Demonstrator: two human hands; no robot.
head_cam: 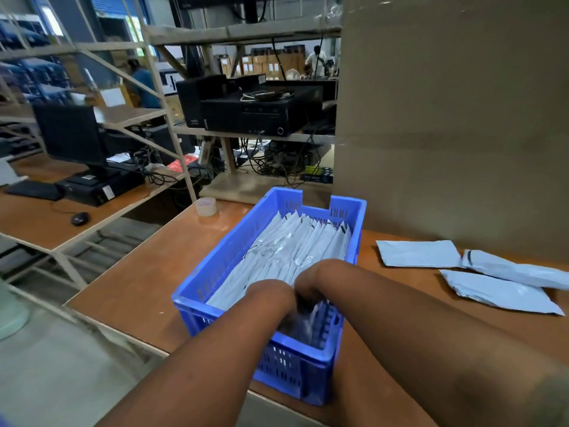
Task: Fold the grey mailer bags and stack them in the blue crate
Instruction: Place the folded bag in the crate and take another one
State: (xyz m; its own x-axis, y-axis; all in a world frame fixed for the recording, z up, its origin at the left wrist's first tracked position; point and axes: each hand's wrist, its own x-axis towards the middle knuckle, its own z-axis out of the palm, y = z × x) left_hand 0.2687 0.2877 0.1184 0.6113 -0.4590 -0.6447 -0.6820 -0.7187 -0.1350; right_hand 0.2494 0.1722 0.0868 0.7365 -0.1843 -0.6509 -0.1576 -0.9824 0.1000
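A blue crate (212,272) stands on the brown table, packed with several folded grey mailer bags (295,241) standing on edge. Both my hands reach down into its near end. My left hand (274,298) and my right hand (311,283) are bent at the wrist, side by side, with the fingers hidden below among the bags near a grey bag (303,325). What the fingers hold cannot be seen. Three loose mailer bags lie on the table to the right: a flat one (418,253), a bulging one (517,269) and another (502,295).
A roll of clear tape (207,206) sits on the table's far left corner. A tall cardboard wall (446,118) stands right behind the crate and the loose bags. To the left, a gap separates the table from a desk with a monitor (69,135) and mouse (80,218).
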